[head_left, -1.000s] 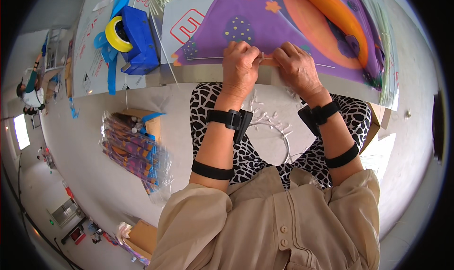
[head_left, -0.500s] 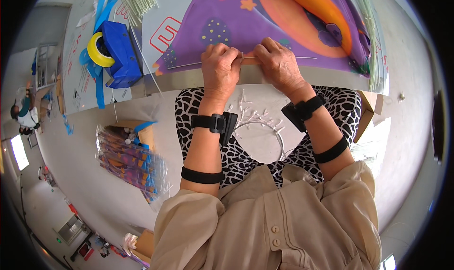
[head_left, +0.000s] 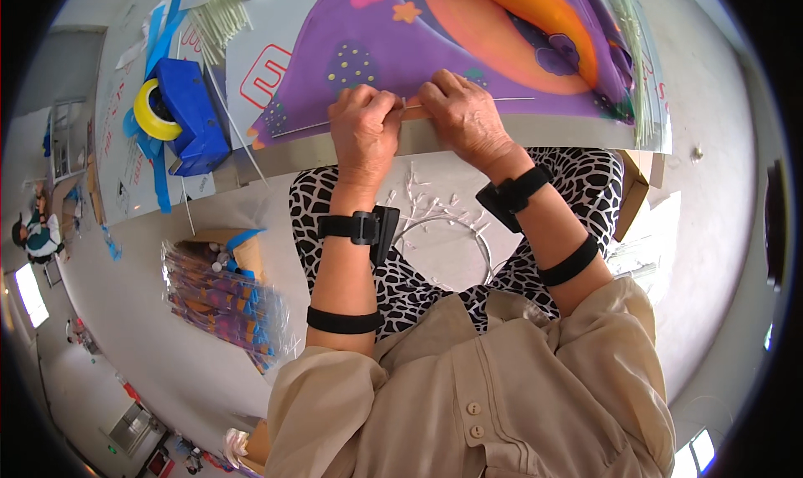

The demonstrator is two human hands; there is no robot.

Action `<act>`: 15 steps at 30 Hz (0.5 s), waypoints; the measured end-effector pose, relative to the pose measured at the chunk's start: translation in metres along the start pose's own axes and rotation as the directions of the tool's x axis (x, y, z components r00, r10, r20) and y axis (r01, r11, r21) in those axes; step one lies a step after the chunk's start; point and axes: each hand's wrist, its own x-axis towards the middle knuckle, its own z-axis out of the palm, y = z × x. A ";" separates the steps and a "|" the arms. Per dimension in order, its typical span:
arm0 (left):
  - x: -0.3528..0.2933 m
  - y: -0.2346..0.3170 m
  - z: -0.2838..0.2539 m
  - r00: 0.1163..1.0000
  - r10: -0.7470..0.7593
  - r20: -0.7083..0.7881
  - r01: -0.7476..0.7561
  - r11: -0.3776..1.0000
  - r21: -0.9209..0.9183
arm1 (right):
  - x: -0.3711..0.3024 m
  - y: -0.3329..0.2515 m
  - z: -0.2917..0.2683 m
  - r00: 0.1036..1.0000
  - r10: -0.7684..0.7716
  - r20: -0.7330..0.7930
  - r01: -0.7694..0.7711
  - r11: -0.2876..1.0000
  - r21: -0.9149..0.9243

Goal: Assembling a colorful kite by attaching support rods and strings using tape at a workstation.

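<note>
A purple printed fabric sheet [head_left: 393,43] with orange shapes, stars and dotted ovals lies on the table in front of me. Along its near edge runs a thin white rod [head_left: 512,100]. My left hand [head_left: 365,127] is closed in a pinch at this edge, thumb and forefinger on the fabric by the rod. Close beside it, my right hand [head_left: 460,114] pinches the same edge with curled fingers. A short orange strip of the edge shows between the two hands. My fingers partly hide the rod.
Left on the table stands a blue tape dispenser [head_left: 194,118] with a yellow roll [head_left: 155,110]. Bundles of thin pale rods [head_left: 219,18] lie at the back left and right [head_left: 627,51]. Below left, plastic-wrapped printed packs [head_left: 222,298] sit by a box. A cable coil [head_left: 447,220] lies between my knees.
The whole view has shifted, so the table and both hands appear a little farther left. Both hands keep their pinch at the fabric edge, with little movement relative to it.
</note>
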 end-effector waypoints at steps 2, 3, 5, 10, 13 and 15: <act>-0.001 -0.003 0.002 0.999 0.015 -0.029 -0.015 1.000 0.006 | 0.000 0.000 0.000 1.000 0.006 0.007 -0.006 1.000 -0.005; 0.000 -0.003 0.002 0.999 0.015 -0.029 -0.015 1.000 0.008 | 0.000 -0.002 0.000 1.000 0.008 0.013 -0.008 1.000 0.000; 0.000 -0.002 0.001 0.999 0.014 -0.033 -0.013 1.000 0.019 | -0.001 -0.001 -0.002 1.000 0.009 0.007 -0.009 1.000 -0.001; 0.001 0.004 -0.001 0.998 -0.045 0.042 0.044 0.999 0.031 | -0.002 0.000 -0.004 1.000 0.027 0.013 -0.027 1.000 -0.004; 0.001 0.004 -0.003 0.998 -0.045 0.037 0.043 0.998 0.047 | -0.001 -0.001 -0.003 1.000 0.021 0.009 -0.021 1.000 0.001; 0.000 0.003 -0.004 0.998 -0.045 0.032 0.043 0.997 0.062 | 0.000 -0.002 -0.001 1.000 -0.009 -0.023 0.009 1.000 0.000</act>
